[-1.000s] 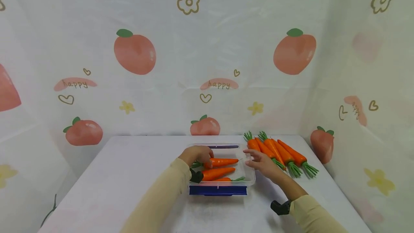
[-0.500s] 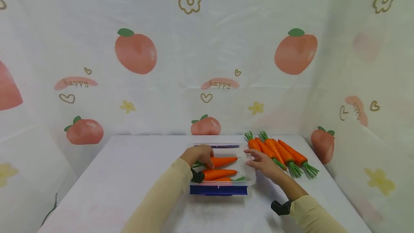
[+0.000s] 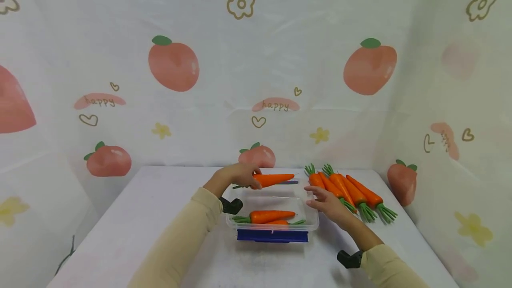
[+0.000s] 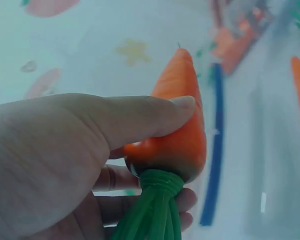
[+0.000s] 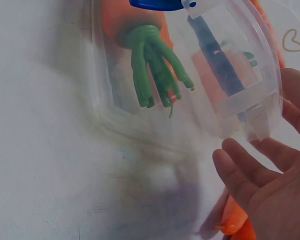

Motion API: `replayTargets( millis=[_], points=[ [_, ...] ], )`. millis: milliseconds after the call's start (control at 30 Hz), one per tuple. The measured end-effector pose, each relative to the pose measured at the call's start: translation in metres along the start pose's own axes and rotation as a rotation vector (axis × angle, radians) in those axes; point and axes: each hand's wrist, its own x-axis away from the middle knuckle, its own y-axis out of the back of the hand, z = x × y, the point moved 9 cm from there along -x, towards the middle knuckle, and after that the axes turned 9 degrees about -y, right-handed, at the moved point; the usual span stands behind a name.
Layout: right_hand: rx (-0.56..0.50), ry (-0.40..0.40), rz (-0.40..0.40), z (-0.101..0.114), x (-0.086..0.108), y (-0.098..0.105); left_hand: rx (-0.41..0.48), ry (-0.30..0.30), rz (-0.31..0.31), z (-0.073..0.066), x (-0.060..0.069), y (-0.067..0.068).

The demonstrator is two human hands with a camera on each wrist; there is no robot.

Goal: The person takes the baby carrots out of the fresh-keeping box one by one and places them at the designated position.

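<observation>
Above the back of the clear box (image 3: pixel 313 223), my left hand (image 3: pixel 239 175) holds a carrot (image 3: pixel 276 179) level, its tip to the right. In the left wrist view the thumb of my left hand (image 4: pixel 90 135) presses across the orange body of the carrot (image 4: pixel 177 145), with green leaves below. Two carrots lie in the box near its front wall, the longer one (image 3: pixel 272 216) behind a shorter one (image 3: pixel 278 222). My right hand (image 3: pixel 330 206) is at the box's right side, fingers spread and holding nothing; the right wrist view shows the right hand (image 5: pixel 270 175) beside the clear wall (image 5: pixel 277 75).
Several carrots (image 3: pixel 362 192) with green leaves lie in a group on the table (image 3: pixel 168 234), to the right of the box and behind my right hand. A blue latch (image 3: pixel 273 236) hangs at the box's front. Behind the table stands a patterned curtain (image 3: pixel 216 137).
My left hand has lifted the rear carrot up and back out of the box. My right hand has stayed beside the box. The head view has shifted slightly.
</observation>
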Motion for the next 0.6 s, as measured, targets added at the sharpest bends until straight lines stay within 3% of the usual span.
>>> replayTargets(
  millis=[133,267,433,600],
  points=[
    [0.0,0.012,-0.001,0.001,0.0,0.002,0.007,-0.055,-0.088,-0.001,0.012,0.027],
    [-0.007,0.016,0.006,0.001,0.001,0.001,-0.052,-0.024,-0.157,0.01,0.024,0.049],
    [-0.003,0.018,-0.002,0.001,0.004,0.0,-0.057,-0.012,-0.236,0.026,0.037,0.066],
    [-0.008,0.019,-0.007,0.001,0.003,-0.001,-0.065,0.018,-0.306,0.046,0.05,0.074]
  ],
)
